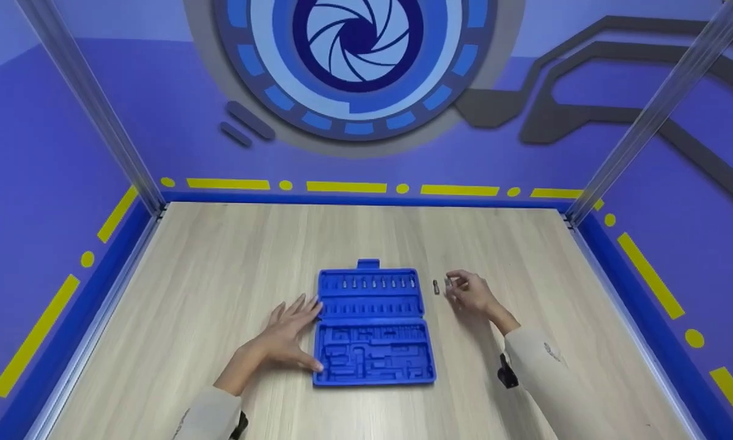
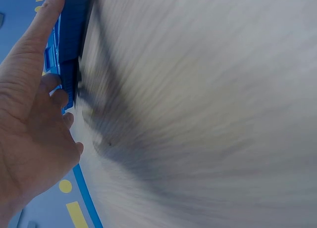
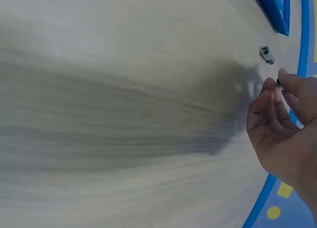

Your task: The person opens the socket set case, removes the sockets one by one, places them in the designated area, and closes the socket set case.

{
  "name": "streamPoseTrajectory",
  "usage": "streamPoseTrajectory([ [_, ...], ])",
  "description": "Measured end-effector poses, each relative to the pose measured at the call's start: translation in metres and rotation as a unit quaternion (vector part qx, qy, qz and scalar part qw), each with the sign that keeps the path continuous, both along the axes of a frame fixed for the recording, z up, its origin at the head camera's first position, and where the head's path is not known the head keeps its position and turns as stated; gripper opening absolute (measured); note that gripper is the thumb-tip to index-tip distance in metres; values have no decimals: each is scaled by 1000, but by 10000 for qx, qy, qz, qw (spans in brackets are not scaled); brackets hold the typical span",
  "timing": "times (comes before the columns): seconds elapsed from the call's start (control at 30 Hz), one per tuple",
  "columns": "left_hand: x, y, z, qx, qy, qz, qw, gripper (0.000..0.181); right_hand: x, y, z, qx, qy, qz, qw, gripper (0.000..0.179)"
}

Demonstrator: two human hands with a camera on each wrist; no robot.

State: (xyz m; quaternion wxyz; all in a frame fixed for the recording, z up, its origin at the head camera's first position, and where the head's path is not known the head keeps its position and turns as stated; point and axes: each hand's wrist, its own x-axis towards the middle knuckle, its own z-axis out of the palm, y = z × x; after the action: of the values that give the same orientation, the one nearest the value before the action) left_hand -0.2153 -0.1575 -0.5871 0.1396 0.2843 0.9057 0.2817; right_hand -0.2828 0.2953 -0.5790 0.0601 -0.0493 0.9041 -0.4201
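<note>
An opened blue plastic tool case [image 1: 372,353] lies flat on the table, its lid half away from me. Several small metal bits [image 1: 374,283] stand in a row in the far half; the moulded slots of the near half hold nothing. At the case's left side my left hand [image 1: 287,339] rests with fingers spread, thumb and fingertips touching its edge. To the right of the case, my right hand [image 1: 471,293] pinches a small metal bit [image 1: 448,283] between thumb and fingertips. Another loose metal bit [image 1: 436,287] lies on the table between that hand and the case.
The light wood table [image 1: 232,256] is bounded at the back by a blue printed wall [image 1: 176,122] with yellow marks. Metal frame posts [image 1: 97,98] rise at the back corners. A latch tab [image 1: 368,264] sticks out from the case's far edge.
</note>
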Motion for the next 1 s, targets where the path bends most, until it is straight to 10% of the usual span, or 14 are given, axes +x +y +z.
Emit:
streamPoseTrajectory([
  [0.4, -1, 1, -3, -27, 98, -3, 9999, 130, -1, 0, -12, 737, 268, 110, 9969, 34],
  [1.0, -1, 0, -3, -31, 135, 21, 9999, 131, -8, 7, -4, 537, 324, 368, 9974, 42],
])
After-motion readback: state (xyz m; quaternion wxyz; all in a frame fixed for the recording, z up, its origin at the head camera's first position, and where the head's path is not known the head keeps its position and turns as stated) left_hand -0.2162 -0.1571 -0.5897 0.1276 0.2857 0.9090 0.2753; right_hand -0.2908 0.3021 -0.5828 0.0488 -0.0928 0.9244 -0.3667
